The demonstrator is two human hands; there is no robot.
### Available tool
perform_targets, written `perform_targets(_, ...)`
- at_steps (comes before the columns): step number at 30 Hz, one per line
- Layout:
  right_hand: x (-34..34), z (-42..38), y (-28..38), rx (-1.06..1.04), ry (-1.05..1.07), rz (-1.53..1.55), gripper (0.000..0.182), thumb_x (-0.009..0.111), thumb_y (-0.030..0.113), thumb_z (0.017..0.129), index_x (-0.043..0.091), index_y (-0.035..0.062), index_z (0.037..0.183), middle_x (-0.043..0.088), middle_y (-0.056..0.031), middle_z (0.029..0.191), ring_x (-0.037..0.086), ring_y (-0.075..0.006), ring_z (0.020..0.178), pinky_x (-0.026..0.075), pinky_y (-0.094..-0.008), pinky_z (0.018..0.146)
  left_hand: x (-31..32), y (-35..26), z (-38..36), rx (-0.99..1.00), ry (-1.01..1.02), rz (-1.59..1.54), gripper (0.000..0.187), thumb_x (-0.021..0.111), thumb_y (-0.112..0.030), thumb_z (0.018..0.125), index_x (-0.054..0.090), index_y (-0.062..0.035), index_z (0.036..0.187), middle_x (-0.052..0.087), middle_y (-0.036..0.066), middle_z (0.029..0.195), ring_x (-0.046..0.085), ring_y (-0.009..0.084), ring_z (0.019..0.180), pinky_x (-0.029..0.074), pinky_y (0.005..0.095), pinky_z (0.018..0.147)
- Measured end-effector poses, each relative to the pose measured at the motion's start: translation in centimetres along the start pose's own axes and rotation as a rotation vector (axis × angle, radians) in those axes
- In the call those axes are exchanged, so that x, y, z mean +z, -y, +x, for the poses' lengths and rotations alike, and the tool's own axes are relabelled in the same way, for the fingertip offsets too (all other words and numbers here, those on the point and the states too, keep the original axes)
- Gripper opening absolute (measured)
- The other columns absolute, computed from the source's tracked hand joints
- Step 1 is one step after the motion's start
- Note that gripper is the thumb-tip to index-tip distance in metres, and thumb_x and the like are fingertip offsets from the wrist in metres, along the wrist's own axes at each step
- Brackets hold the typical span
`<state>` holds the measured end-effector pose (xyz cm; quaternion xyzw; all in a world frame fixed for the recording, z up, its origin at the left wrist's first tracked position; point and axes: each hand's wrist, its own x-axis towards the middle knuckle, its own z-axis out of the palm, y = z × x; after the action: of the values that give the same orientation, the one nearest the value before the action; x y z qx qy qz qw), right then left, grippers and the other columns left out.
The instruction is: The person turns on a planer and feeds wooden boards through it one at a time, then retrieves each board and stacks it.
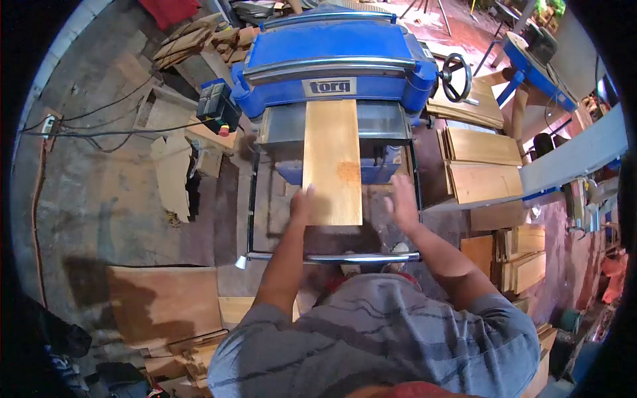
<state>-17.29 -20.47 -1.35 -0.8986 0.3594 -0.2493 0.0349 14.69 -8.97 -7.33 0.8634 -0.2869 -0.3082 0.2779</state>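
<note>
A long light-brown board (332, 146) with a reddish patch on its right side reaches out of the front of a blue planer-like machine (325, 50) labelled "torq". Its far end is hidden under the machine's front. My left hand (302, 205) is at the board's left edge near its close end, with fingers against that edge; how far they wrap under it is hidden. My right hand (403, 204) is off the board's right side, raised, with its fingers apart and nothing in it.
A black handwheel (456, 77) juts from the machine's right side. Stacked boards (484, 146) lie at the right. A metal roller bar (332, 257) crosses before my body. Black cables (99, 132) run leftward from a switch box (217, 106). Wood scraps (192, 43) are piled at upper left.
</note>
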Motion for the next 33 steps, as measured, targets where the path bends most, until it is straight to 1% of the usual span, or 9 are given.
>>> perform_targets(3, 7.5, 3.8, 4.0, 0.361, 0.145, 0.535, 0.062, 0.057, 0.035, 0.096, 0.039, -0.0041, 0.140, 0.056, -0.0230, 0.129, 0.056, -0.0371, 0.115, 0.044, -0.0440, 0.098, 0.1, 0.1, -0.4, 0.181, -0.153, 0.024, 0.061, 0.043, -0.054, 0.095, 0.068, 0.0013, 0.105, 0.067, 0.028, 0.098, 0.063, 0.0445, 0.100, 0.047, 0.0485, 0.088)
perform_targets(5, 12.8, 5.8, 4.6, 1.050, 0.471, 1.430, 0.052, 0.054, 0.036, 0.099, 0.050, -0.0043, 0.132, 0.062, -0.0165, 0.122, 0.058, -0.0252, 0.109, 0.044, -0.0391, 0.096, -0.7, -1.4, -2.2, 0.102, -0.032, 0.080, 0.062, 0.045, -0.054, 0.094, 0.067, 0.0036, 0.104, 0.066, 0.029, 0.101, 0.061, 0.0461, 0.102, 0.048, 0.0497, 0.088)
perform_targets(8, 13.2, 3.7, 5.6, 0.760, 0.323, 1.317, 0.048, 0.050, 0.037, 0.101, 0.057, -0.0043, 0.125, 0.065, -0.0124, 0.116, 0.057, -0.0177, 0.105, 0.045, -0.0360, 0.093, -2.1, -3.1, -4.2, 0.050, -0.075, 0.086, 0.067, 0.042, -0.055, 0.095, 0.066, 0.0070, 0.099, 0.064, 0.032, 0.100, 0.059, 0.0481, 0.104, 0.047, 0.0517, 0.089)
perform_targets(12, 15.7, 2.0, 5.4, 0.747, 0.202, 1.232, 0.040, 0.044, 0.034, 0.104, 0.062, -0.0006, 0.114, 0.067, -0.0045, 0.101, 0.059, -0.0115, 0.090, 0.048, -0.0310, 0.083, 0.7, 0.0, -1.6, 0.048, -0.153, 0.142, 0.073, 0.040, -0.059, 0.095, 0.066, 0.0092, 0.094, 0.062, 0.035, 0.101, 0.058, 0.0488, 0.105, 0.046, 0.0529, 0.090)
perform_targets(18, 12.5, 2.8, 8.6, 0.743, 0.251, 0.910, 0.043, 0.043, 0.034, 0.103, 0.064, -0.0037, 0.105, 0.069, -0.0150, 0.097, 0.061, -0.0213, 0.091, 0.047, -0.0382, 0.086, -2.1, -1.5, -2.8, 0.087, -0.135, 0.148, 0.074, 0.041, -0.061, 0.095, 0.065, 0.0085, 0.094, 0.062, 0.036, 0.101, 0.059, 0.0477, 0.104, 0.046, 0.0532, 0.090)
perform_targets(21, 8.2, 3.8, 9.8, 0.732, 0.207, 0.697, 0.044, 0.043, 0.035, 0.102, 0.063, -0.0046, 0.101, 0.068, -0.0169, 0.088, 0.064, -0.0262, 0.084, 0.050, -0.0432, 0.080, -0.3, 1.0, -1.9, 0.044, 0.134, 0.111, 0.069, 0.039, -0.057, 0.097, 0.066, 0.0063, 0.097, 0.064, 0.032, 0.102, 0.060, 0.0460, 0.103, 0.046, 0.0529, 0.090)
perform_targets(23, 10.7, 3.2, 1.7, 0.503, 0.369, 0.641, 0.043, 0.044, 0.036, 0.103, 0.064, -0.0029, 0.099, 0.068, -0.0134, 0.085, 0.064, -0.0233, 0.079, 0.051, -0.0401, 0.074, 6.4, -1.4, -3.8, 0.206, -0.471, -0.019, 0.071, 0.040, -0.061, 0.095, 0.065, 0.0029, 0.111, 0.066, 0.030, 0.103, 0.061, 0.0469, 0.105, 0.047, 0.0514, 0.089)
perform_targets(25, 7.6, 4.0, -2.6, 0.680, 0.419, 1.266, 0.042, 0.045, 0.036, 0.103, 0.066, -0.0002, 0.100, 0.069, -0.0090, 0.085, 0.062, -0.0166, 0.079, 0.050, -0.0344, 0.074, 8.3, -5.7, -4.8, -0.031, -0.167, -0.010, 0.057, 0.040, -0.051, 0.099, 0.068, -0.0019, 0.103, 0.065, 0.026, 0.104, 0.061, 0.0433, 0.101, 0.047, 0.0497, 0.089)
perform_targets(33, 8.6, 5.4, -3.7, 0.755, 0.340, 0.910, 0.043, 0.048, 0.038, 0.103, 0.065, -0.0014, 0.106, 0.068, -0.0036, 0.092, 0.059, -0.0117, 0.085, 0.048, -0.0308, 0.079, 8.4, -6.8, -3.2, 0.119, -0.138, -0.173, 0.054, 0.046, -0.048, 0.097, 0.067, 0.0005, 0.107, 0.066, 0.024, 0.104, 0.062, 0.0419, 0.099, 0.048, 0.0479, 0.082)
